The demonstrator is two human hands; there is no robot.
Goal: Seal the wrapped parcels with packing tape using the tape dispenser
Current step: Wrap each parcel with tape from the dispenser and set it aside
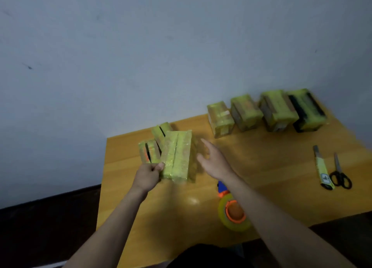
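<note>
Your left hand [149, 174] grasps the yellow parcel [177, 157] by its near corner. Your right hand [213, 161] (fingers released) hovers beside that parcel, beyond the tape dispenser [233, 209].

We are seeing a honey-yellow wooden counter [261, 167] against a grey-blue wall [141, 46]. Yellow-green taped parcels [177, 155] are showing brown and black strips. An orange-and-blue tape dispenser [233, 209] is carrying a translucent yellow roll. A yellow-and-black utility knife [322, 167] is lying beside black-handled scissors [340, 175].
</note>
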